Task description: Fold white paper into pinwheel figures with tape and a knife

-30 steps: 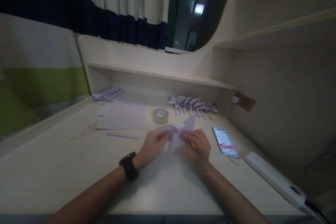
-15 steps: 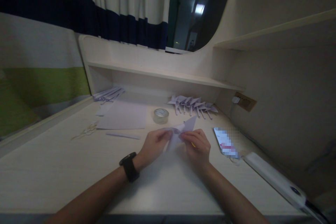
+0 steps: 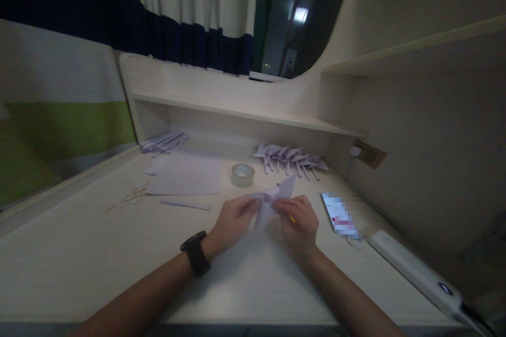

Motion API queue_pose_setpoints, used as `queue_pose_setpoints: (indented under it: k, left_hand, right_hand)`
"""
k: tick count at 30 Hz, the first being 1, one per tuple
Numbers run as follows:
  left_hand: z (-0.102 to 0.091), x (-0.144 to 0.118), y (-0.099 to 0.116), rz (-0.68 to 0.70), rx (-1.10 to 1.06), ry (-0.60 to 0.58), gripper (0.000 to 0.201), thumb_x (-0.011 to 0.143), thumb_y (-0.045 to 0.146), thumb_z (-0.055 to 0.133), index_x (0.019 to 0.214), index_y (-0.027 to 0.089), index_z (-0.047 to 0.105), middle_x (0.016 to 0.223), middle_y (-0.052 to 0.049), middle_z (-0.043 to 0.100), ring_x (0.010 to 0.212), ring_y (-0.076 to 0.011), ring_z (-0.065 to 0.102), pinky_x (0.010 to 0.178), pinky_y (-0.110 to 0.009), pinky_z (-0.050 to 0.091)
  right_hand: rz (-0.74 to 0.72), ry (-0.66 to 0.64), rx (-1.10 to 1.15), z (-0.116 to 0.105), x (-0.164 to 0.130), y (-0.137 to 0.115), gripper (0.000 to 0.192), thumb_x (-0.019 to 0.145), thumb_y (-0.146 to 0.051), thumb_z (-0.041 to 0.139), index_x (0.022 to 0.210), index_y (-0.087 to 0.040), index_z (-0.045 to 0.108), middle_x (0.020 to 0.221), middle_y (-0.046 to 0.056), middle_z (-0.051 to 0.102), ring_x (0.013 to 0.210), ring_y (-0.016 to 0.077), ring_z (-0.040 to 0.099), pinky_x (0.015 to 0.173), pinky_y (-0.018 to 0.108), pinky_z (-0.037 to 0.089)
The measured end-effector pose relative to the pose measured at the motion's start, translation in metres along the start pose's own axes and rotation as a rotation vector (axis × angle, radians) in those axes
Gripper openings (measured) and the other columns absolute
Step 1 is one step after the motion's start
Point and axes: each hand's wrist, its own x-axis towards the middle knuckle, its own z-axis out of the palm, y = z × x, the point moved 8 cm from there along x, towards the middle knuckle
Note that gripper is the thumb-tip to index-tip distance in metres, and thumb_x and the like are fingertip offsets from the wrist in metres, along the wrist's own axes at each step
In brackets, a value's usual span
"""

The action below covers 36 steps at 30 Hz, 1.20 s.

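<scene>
A white paper pinwheel (image 3: 288,186) with curled blades is held above the desk between both hands. My left hand (image 3: 236,219), with a dark watch on its wrist, pinches the pinwheel's left side near the middle. On the other side, my right hand (image 3: 301,225) has its fingertips closed on the pinwheel close to its centre. A small yellow thing (image 3: 292,218) shows between the right fingers; most of it is hidden. Just beyond the hands stands a roll of clear tape (image 3: 242,176). One thin paper stick (image 3: 185,205) lies to the left.
White paper sheets (image 3: 184,174) lie at the back left, near a bunch of paper sticks (image 3: 164,142) and several thin pale strips (image 3: 130,196). Finished-looking pinwheels (image 3: 290,156) lie in a row beneath the shelf (image 3: 245,111). A phone (image 3: 339,215) and a long white device (image 3: 415,268) are at right.
Both hands keep their grip and have barely moved. The pinwheel has turned very slightly, and a bit more of the yellow thing shows between the right fingers.
</scene>
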Motion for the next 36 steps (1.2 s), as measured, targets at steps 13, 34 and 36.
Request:
queue_pose_setpoints:
  k: [13, 34, 36]
  left_hand:
    - [-0.003, 0.001, -0.004, -0.037, -0.129, 0.068, 0.028, 0.087, 0.036, 0.054, 0.088, 0.016, 0.073, 0.085, -0.005, 0.073, 0.079, -0.019, 0.066, 0.074, -0.028, 0.051]
    - [-0.002, -0.002, 0.01, 0.038, -0.121, 0.036, 0.027, 0.089, 0.034, 0.051, 0.091, 0.017, 0.072, 0.087, -0.005, 0.072, 0.083, -0.0181, 0.065, 0.079, -0.027, 0.05]
    - [-0.003, -0.002, 0.011, 0.043, -0.094, 0.036, 0.027, 0.09, 0.033, 0.051, 0.092, 0.017, 0.072, 0.088, -0.004, 0.072, 0.084, -0.018, 0.065, 0.08, -0.026, 0.049]
  right_hand:
    - [-0.032, 0.063, -0.002, -0.006, -0.001, -0.006, 0.029, 0.076, -0.004, 0.064, 0.092, -0.027, 0.07, 0.085, 0.003, 0.071, 0.075, 0.0186, 0.062, 0.065, 0.036, 0.051]
    - [-0.018, 0.093, -0.017, -0.009, 0.001, -0.007, 0.029, 0.075, -0.003, 0.065, 0.091, -0.027, 0.07, 0.084, 0.003, 0.07, 0.074, 0.0187, 0.061, 0.065, 0.036, 0.051]
    - [-0.013, 0.084, -0.022, -0.008, 0.001, -0.007, 0.028, 0.075, -0.003, 0.065, 0.09, -0.027, 0.07, 0.084, 0.003, 0.07, 0.074, 0.0188, 0.061, 0.065, 0.036, 0.051]
